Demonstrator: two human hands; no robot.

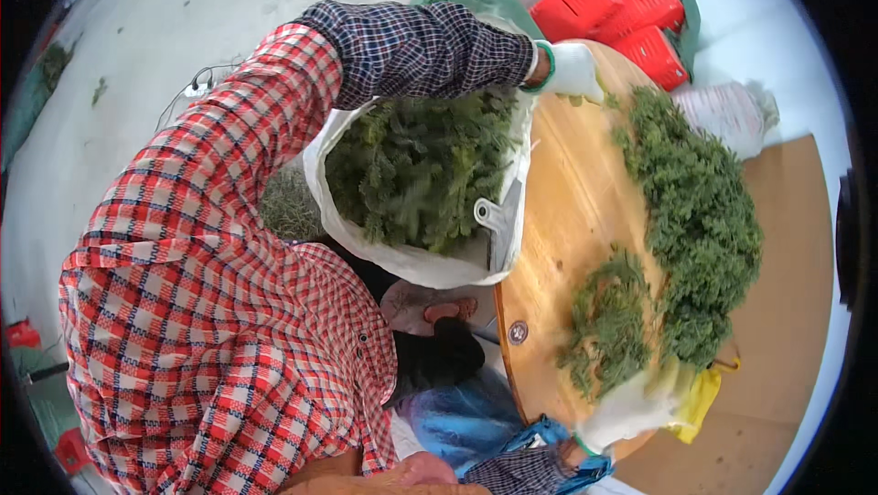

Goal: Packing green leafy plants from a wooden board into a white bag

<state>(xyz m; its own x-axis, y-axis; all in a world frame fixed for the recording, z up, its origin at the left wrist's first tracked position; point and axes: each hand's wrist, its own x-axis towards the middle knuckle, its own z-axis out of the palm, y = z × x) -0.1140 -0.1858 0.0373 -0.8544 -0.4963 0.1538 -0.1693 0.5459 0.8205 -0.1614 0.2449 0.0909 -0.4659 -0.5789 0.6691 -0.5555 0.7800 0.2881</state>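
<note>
My left hand (572,69), in a white glove with a green cuff, lies on the far edge of a round wooden table (558,220). It rests beside the rim of a white sack (412,262) filled with green leafy sprigs (421,166), its fingers stretched toward a few loose sprigs. My right hand (631,408), also gloved in white and blurred, grips the near end of a small bunch of sprigs (608,326) on the table. A long heap of the same greens (704,211) covers the table's right side.
A grey clip (498,220) pins the sack to the table edge. Red crates (622,10) and a green bag stand behind the table, with a white sack (732,111) at the right. A yellow bag (700,399) hangs at the near edge. Pink sandals (434,307) show below.
</note>
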